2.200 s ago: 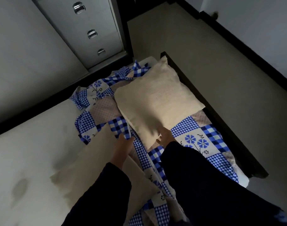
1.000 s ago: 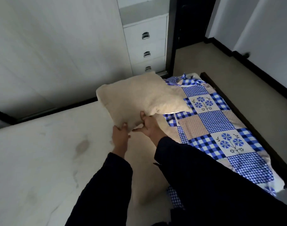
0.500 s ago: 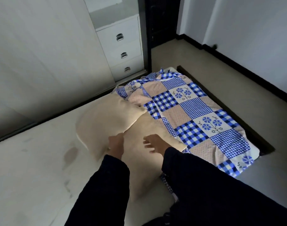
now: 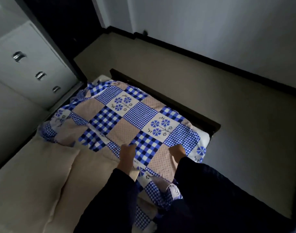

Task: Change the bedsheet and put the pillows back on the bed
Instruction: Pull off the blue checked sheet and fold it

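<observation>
A blue, white and beige patchwork bedsheet point(image 4: 127, 121) lies crumpled over the far end of the bare mattress point(image 4: 18, 182). My left hand point(image 4: 127, 153) is closed on a fold of the sheet near its middle. My right hand point(image 4: 177, 151) grips the sheet's near right part, close to the bed's corner. Two cream pillows point(image 4: 71, 174) lie side by side on the mattress, left of my left arm. Dark sleeves cover both forearms.
A white drawer unit point(image 4: 31, 69) with metal handles stands at the far left beyond the bed. The dark bed frame point(image 4: 185, 111) runs along the right side. Beige floor point(image 4: 227, 115) stretches to the right, up to a white wall with a dark skirting board.
Both hands carried the pillow off the sheet and set it on the bare mattress at the left, let it go, then moved right and took hold of the patchwork sheet.
</observation>
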